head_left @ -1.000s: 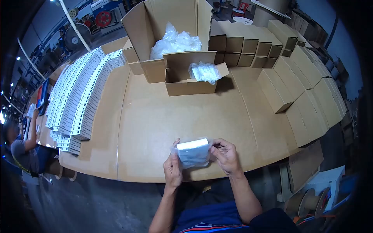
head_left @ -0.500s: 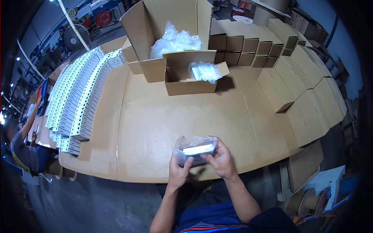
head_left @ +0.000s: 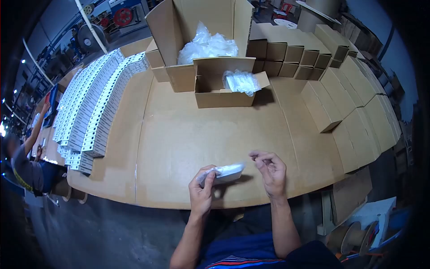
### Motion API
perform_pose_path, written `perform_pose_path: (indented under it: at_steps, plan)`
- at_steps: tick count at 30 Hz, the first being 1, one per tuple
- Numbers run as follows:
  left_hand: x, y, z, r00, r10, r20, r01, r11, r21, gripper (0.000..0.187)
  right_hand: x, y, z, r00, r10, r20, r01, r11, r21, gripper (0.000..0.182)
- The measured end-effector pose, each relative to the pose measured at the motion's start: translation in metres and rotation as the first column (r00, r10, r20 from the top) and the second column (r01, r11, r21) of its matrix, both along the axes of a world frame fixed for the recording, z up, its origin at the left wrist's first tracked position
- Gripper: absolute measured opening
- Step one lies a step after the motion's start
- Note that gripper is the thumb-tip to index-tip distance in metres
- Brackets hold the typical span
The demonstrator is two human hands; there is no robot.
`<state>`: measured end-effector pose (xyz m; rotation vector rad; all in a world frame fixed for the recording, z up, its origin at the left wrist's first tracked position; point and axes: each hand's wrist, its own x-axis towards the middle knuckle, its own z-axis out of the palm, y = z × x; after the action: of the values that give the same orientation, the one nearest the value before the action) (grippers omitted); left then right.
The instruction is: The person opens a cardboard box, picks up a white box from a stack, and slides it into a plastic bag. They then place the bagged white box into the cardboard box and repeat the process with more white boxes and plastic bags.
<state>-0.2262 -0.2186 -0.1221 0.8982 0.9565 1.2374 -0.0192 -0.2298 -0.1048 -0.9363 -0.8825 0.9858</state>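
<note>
My left hand grips one end of a small white box in a clear plastic bag, thumb on top, just above the table near its front edge. The bag lies close around the box. Off to the right, my right hand is apart from it, fingers half bent and spread from the thumb, with nothing visible in them. Farther back stands an open cardboard box, a bagged white bundle resting at its right side. Behind that, a larger open carton holds crumpled clear plastic bags.
Rows of stacked white boxes line the left of the cardboard-covered table. Brown cartons are stacked at the right and back right. A co-worker is at far left. Cable spools stand below right.
My right hand has let go of the bagged box and moved right. The plastic, loose and spread before, now lies snug around the box, which my left hand alone holds. The view has shifted slightly.
</note>
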Motion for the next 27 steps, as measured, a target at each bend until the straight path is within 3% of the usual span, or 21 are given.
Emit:
perform_pose_path:
  at_steps: [2, 4, 6, 9, 14, 17, 20, 23, 24, 27]
  plan:
    - [0.0, 0.002, -0.003, 1.0, 0.001, 0.003, -0.001, 1.0, 0.005, 0.019, 0.0, -0.001, 0.0, 0.966, 0.136, 0.222, -0.159, 0.983, 0.092, 0.014]
    - [0.001, 0.001, -0.001, 1.0, -0.008, -0.02, 0.009, 1.0, 0.011, 0.019, -0.005, -0.003, 0.009, 0.846, 0.195, 0.496, -0.286, 0.952, 0.113, 0.02]
    - [0.004, -0.001, 0.006, 0.997, -0.019, -0.07, 0.021, 0.999, 0.025, 0.018, -0.01, -0.004, 0.013, 0.819, 0.249, 0.517, -0.29, 0.957, -0.002, 0.024]
    - [-0.003, 0.003, -0.006, 0.993, -0.033, 0.109, 0.039, 0.998, -0.048, 0.019, -0.011, -0.006, 0.023, 0.832, 0.339, 0.44, -0.293, 0.941, -0.171, 0.03]
    - [-0.001, 0.004, 0.014, 0.973, -0.013, 0.232, 0.043, 0.991, -0.125, 0.019, -0.006, -0.004, 0.017, 0.825, 0.332, 0.457, -0.298, 0.943, -0.149, 0.031]
    - [-0.013, 0.007, -0.02, 0.974, -0.122, 0.191, 0.132, 0.991, -0.038, 0.018, -0.005, -0.005, 0.015, 0.829, 0.306, 0.468, -0.266, 0.952, -0.153, 0.029]
    - [0.0, 0.005, 0.011, 0.998, 0.011, 0.064, -0.019, 0.992, 0.128, 0.022, 0.0, -0.003, 0.008, 0.83, 0.27, 0.488, -0.235, 0.963, -0.134, 0.03]
    - [0.0, 0.003, 0.029, 0.957, -0.06, -0.283, 0.171, 0.907, 0.384, 0.035, 0.005, 0.0, 0.012, 0.773, 0.203, 0.601, -0.229, 0.973, -0.035, 0.033]
    - [-0.009, 0.005, 0.028, 0.907, -0.194, -0.373, 0.325, 0.886, 0.33, 0.034, 0.006, 0.001, 0.016, 0.742, 0.175, 0.647, -0.235, 0.972, 0.007, 0.034]
    - [-0.008, 0.004, 0.023, 0.927, -0.273, -0.259, 0.317, 0.937, 0.147, 0.024, 0.006, -0.002, 0.034, 0.675, 0.145, 0.723, -0.164, 0.985, -0.045, 0.036]
